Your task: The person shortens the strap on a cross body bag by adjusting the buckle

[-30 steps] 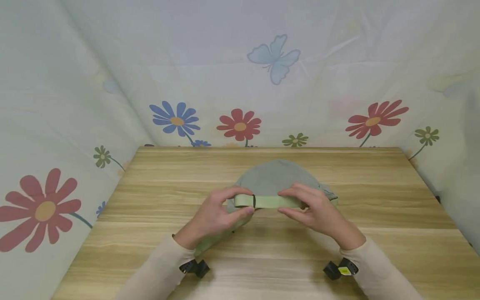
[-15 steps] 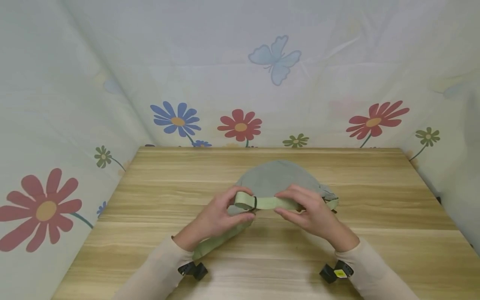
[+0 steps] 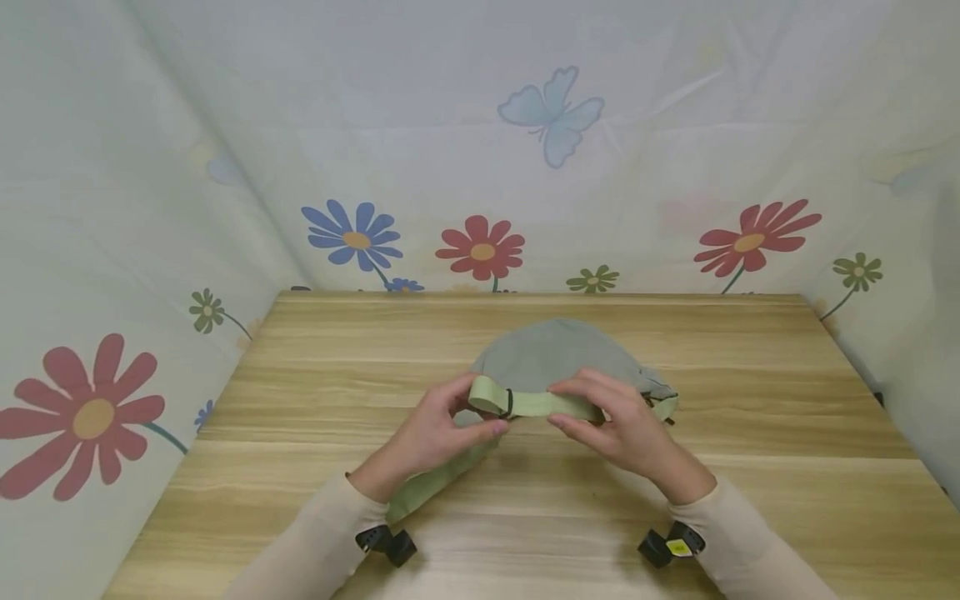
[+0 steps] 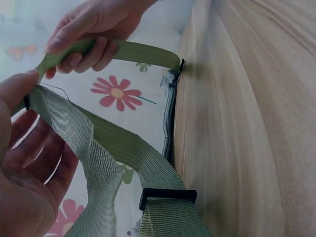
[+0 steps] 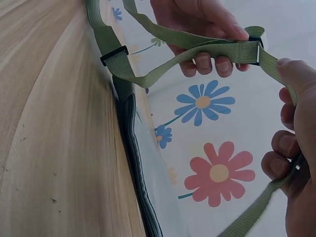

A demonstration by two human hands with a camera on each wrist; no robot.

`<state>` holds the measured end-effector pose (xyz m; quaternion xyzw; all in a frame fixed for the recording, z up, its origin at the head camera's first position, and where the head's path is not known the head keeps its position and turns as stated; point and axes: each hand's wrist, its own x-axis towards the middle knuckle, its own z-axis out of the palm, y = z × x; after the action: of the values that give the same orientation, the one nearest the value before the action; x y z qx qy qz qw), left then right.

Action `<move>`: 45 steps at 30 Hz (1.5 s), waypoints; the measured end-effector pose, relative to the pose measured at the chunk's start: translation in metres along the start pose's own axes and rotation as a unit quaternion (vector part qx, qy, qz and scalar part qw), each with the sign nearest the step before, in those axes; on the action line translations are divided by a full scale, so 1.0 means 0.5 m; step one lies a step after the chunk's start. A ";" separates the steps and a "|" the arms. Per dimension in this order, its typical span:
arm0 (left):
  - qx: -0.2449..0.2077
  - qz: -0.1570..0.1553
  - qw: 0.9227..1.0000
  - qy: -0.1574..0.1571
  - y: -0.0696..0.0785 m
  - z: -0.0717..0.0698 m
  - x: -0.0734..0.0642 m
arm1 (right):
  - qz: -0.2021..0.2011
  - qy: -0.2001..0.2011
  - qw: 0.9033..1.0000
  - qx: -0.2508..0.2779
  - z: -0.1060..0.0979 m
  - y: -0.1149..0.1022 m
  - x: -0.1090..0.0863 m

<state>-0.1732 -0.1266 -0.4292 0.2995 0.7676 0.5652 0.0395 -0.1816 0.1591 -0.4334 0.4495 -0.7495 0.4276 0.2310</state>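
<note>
A grey-green fabric bag [image 3: 555, 354] lies on the table, its light green webbing strap [image 3: 536, 405] raised in front of it. My left hand [image 3: 431, 425] pinches the strap by a black slider buckle [image 3: 509, 403], where the webbing bulges up in a small loop [image 3: 487, 393]. To the right, my right hand [image 3: 633, 417] grips the same strap between thumb and fingers. The right wrist view shows the webbing threaded through the buckle [image 5: 255, 49] between both hands. Lower on the strap sits a second black slider [image 4: 168, 194] in the left wrist view.
The wood-grain table [image 3: 750, 500] extends around the bag on all sides. Behind it and at the sides hangs a pale curtain [image 3: 420, 108] printed with flowers and a butterfly. A length of strap [image 3: 435, 483] trails beneath the left forearm.
The webbing loop by the buckle has grown and risen over the left fingers. My right hand has shifted slightly left with the strap; the bag lies in the same place.
</note>
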 end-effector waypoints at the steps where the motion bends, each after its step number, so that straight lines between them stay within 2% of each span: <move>1: 0.001 0.001 1.000 0.002 0.000 0.001 0.000 | -0.001 0.002 1.000 -0.001 0.001 0.000 0.000; 8: -0.011 0.005 1.000 0.002 0.006 0.010 0.002 | -0.010 0.011 1.000 -0.004 0.008 -0.004 0.002; 18: -0.006 0.041 0.999 -0.011 0.007 0.021 0.009 | -0.014 0.006 1.000 -0.015 0.015 -0.012 0.010; 29: -0.002 0.033 0.999 0.004 0.008 0.031 0.011 | -0.041 0.002 0.999 -0.005 0.019 -0.012 0.015; 37: 0.009 0.035 0.999 -0.007 0.010 0.034 0.021 | -0.047 0.004 0.999 -0.005 0.020 -0.017 0.020; 41: 0.043 0.048 0.998 -0.015 0.008 0.032 0.021 | -0.041 0.000 0.999 -0.006 0.019 -0.018 0.023; 45: 0.092 0.069 0.993 -0.014 0.009 0.027 0.017 | -0.015 -0.009 1.000 -0.002 0.018 -0.019 0.021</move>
<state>-0.1732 -0.1102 -0.4275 0.3622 0.7931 0.4895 -0.0162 -0.1780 0.1443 -0.4265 0.4639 -0.7457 0.4184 0.2317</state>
